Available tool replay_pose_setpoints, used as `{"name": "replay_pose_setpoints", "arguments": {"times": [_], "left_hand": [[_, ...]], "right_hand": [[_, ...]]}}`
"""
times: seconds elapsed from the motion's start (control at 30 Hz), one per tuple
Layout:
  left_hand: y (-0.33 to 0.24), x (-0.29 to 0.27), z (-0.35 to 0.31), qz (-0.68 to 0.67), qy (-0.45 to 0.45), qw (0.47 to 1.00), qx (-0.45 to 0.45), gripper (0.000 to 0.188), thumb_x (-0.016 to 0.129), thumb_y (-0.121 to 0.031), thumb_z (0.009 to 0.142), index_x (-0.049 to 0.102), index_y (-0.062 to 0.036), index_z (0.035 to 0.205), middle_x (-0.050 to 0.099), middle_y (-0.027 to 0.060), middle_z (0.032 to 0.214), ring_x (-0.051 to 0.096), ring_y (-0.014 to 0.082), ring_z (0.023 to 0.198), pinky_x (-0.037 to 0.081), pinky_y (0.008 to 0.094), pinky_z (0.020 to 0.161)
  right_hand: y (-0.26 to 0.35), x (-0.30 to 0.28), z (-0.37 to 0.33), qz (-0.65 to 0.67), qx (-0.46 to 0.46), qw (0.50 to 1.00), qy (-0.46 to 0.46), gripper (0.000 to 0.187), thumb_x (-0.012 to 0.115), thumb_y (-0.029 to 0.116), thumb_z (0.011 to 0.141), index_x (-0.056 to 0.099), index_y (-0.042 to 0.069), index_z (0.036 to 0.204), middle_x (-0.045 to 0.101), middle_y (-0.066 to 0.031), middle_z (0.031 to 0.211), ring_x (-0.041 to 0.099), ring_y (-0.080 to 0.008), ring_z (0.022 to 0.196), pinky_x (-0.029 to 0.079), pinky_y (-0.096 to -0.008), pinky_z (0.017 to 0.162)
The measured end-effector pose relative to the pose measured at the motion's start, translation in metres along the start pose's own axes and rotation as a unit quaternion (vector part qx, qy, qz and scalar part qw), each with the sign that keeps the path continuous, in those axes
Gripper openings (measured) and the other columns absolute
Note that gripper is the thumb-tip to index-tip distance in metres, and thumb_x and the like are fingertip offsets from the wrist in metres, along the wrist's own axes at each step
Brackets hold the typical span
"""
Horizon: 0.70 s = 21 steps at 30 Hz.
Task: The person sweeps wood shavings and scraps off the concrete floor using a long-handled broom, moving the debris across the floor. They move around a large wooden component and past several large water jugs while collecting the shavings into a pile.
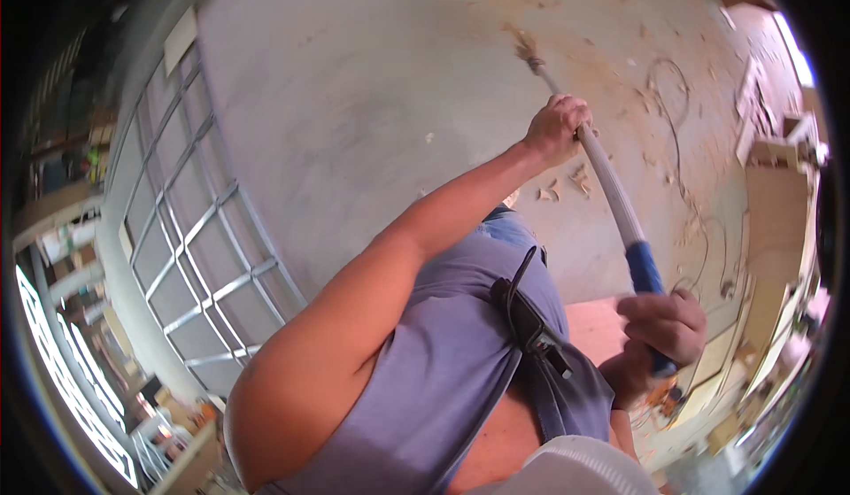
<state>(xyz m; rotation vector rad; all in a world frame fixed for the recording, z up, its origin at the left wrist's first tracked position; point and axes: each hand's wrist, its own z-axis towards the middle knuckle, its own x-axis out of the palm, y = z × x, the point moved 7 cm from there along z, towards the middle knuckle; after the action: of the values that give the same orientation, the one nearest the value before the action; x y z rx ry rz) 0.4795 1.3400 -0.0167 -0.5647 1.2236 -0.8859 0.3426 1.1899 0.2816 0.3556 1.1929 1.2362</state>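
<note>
Both my hands grip a long broom [613,181] with a pale ribbed handle and a blue grip at its near end. My left hand [558,129] is wrapped round the handle far down, close to the head, with the arm stretched out ahead. The right hand [664,331], a little blurred, closes round the blue end near my right side. The straw-coloured bristles [529,48] touch or hover just over the dusty grey floor [372,79]; which one I cannot tell. Wood scraps [580,181] lie beside the handle.
A welded metal grid frame [204,256] lies on the left. A thin cable [677,132] loops across the floor at right, among shavings and dust. Wooden boards and boxes [777,220] line the right side. Cluttered shelves [66,229] stand at far left.
</note>
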Motion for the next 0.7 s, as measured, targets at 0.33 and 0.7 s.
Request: {"name": "replay_pose_setpoints", "arguments": {"times": [0.33,0.7], "left_hand": [[0.255,-0.316,-0.138,0.267,-0.174,0.934,-0.158,0.016,0.075,-0.018,0.083,0.069,-0.0061,0.092,0.07,0.0179,0.096,0.065,0.0402,0.105,0.049,0.0499,0.093],[0.282,-0.106,0.071,-0.111,0.061,0.986,-0.109,0.018,0.079,-0.026,0.08,0.067,-0.0138,0.087,0.069,0.0075,0.096,0.066,0.0322,0.101,0.054,0.0438,0.09]], "right_hand": [[-0.051,0.276,0.159,0.333,0.027,0.885,0.324,0.012,0.064,-0.001,0.076,0.069,0.0,0.087,0.073,-0.0167,0.098,0.071,-0.0292,0.082,0.056,-0.0381,0.076],[-0.001,0.329,0.26,0.003,0.172,0.977,0.122,0.009,0.061,-0.008,0.073,0.06,0.001,0.076,0.064,-0.0127,0.075,0.065,-0.024,0.064,0.052,-0.0334,0.062]]}}
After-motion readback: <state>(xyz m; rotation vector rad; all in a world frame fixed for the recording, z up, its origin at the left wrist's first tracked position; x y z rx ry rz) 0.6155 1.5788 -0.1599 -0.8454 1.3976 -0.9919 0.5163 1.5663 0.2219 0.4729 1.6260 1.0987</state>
